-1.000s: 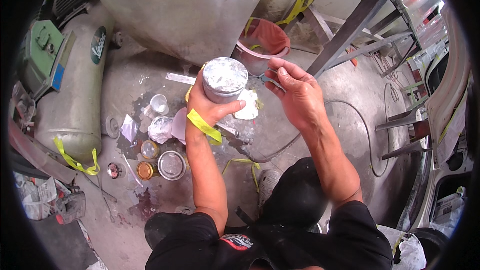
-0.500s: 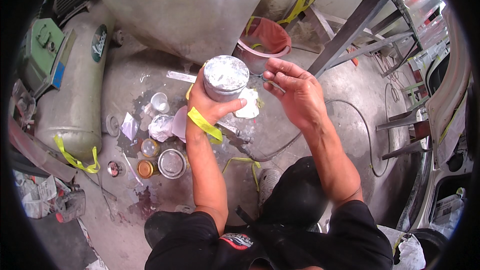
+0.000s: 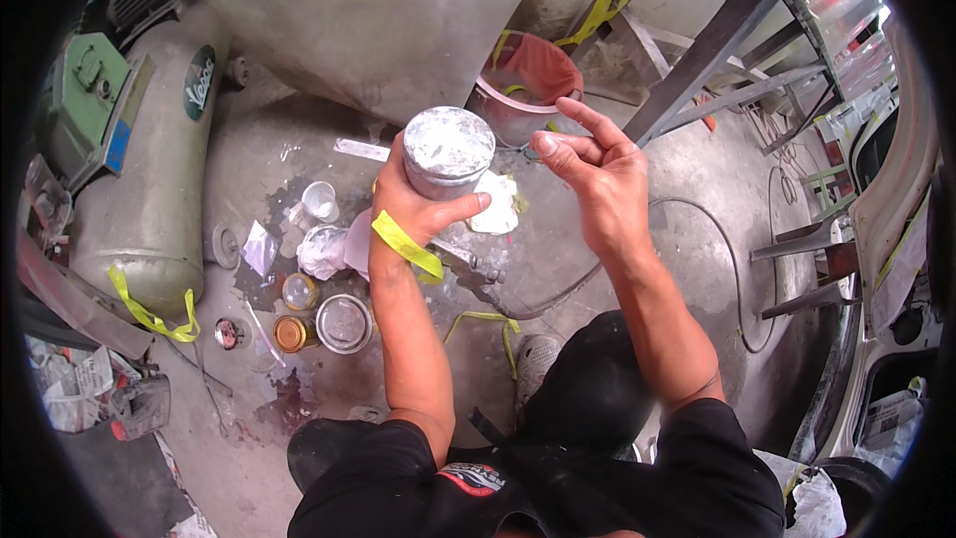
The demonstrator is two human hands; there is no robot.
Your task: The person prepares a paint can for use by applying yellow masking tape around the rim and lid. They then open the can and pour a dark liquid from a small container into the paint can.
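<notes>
My left hand (image 3: 403, 194) is closed round a metal paint cup (image 3: 438, 179), its thumb along the near side. A round lid (image 3: 449, 140), smeared with white and grey, covers the cup. Below, by my wrist, a metal fitting (image 3: 463, 261) meets a dark hose; whether it joins the cup is hidden by my hand. A yellow band (image 3: 406, 245) wraps my left wrist. My right hand (image 3: 605, 174) is raised to the right of the cup, apart from it, holding nothing. Its index finger is stretched out, the thumb extends left and the other fingers curl.
Jars (image 3: 294, 334), a round tin (image 3: 344, 324), a white cup (image 3: 320, 201) and crumpled paper (image 3: 321, 253) stand on the floor at left. A pink bucket (image 3: 518, 118) is ahead. The hose (image 3: 568, 291) curves rightward. A tank (image 3: 149, 179) and metal frame (image 3: 712, 50) flank the space.
My right hand has turned, its index finger stretching out and its thumb moving apart from it. My left hand still holds the cup in nearly the same place.
</notes>
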